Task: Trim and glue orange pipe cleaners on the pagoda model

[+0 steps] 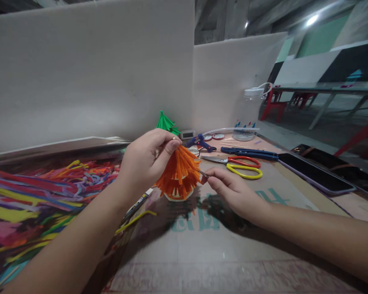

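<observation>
Near the middle of the view hangs an orange layered cone of fuzzy strips (pixel 179 173), raised above the board. My left hand (pixel 147 157) pinches its top, where a pale stick end shows between thumb and forefinger. On the cone's right side, my right hand (pixel 230 188) is closed on a small thin dark tool (pixel 204 174), whose tip reaches the orange strips. Behind my left hand, a green fuzzy cone (pixel 166 122) stands upright, its lower part hidden.
Colourful fuzzy strips (pixel 49 192) fill the left side. Beyond my right hand lie scissors (pixel 243 163), a blue glue gun (pixel 199 141), a blue cutter (pixel 248 153) and a phone (pixel 315 173). A clear bottle (pixel 248 114) stands at the back right, before white panels (pixel 88 73).
</observation>
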Action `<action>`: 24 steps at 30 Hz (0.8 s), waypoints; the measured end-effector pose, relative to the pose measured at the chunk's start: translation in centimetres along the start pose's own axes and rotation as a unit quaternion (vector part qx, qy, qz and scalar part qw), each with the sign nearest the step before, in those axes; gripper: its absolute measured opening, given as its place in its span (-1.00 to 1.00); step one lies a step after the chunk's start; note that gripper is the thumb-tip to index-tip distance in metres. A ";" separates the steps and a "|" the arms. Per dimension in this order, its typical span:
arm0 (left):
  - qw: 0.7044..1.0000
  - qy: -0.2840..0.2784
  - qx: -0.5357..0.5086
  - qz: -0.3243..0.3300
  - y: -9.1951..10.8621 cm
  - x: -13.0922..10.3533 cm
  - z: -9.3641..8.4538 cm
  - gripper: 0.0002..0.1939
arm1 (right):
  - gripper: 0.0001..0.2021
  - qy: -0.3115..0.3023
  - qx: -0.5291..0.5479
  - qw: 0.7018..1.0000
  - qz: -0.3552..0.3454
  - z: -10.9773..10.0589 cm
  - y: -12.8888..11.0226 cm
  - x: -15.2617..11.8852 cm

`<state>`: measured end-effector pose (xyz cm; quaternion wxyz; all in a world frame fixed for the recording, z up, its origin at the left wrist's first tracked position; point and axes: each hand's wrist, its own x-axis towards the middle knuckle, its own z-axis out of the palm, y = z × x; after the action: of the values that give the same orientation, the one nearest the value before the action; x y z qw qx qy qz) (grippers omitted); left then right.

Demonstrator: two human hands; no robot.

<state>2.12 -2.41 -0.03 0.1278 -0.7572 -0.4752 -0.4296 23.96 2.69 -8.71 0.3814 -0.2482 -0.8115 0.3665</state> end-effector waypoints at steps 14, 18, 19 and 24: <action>1.000 0.000 -0.007 -0.001 0.0 0.0 0.0 -0.77 | -0.74 0.011 0.023 0.999 0.024 0.1 -0.3 0.0; 1.000 -0.002 -0.003 0.002 -0.1 0.0 0.0 -0.77 | -0.61 0.003 0.046 0.998 0.048 0.2 -0.1 -0.1; 1.000 -0.004 -0.002 0.001 -0.1 0.0 0.0 -0.77 | -0.59 0.002 0.057 0.997 0.051 0.2 -0.1 -0.2; 1.000 -0.002 -0.007 0.000 -0.1 0.0 0.1 -0.77 | -0.65 0.013 0.076 0.996 0.042 0.1 -0.5 -0.2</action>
<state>2.03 -2.30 -0.10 0.1212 -0.7589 -0.4724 -0.4316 23.90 2.21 -8.44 0.3941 -0.2566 -0.7652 0.4396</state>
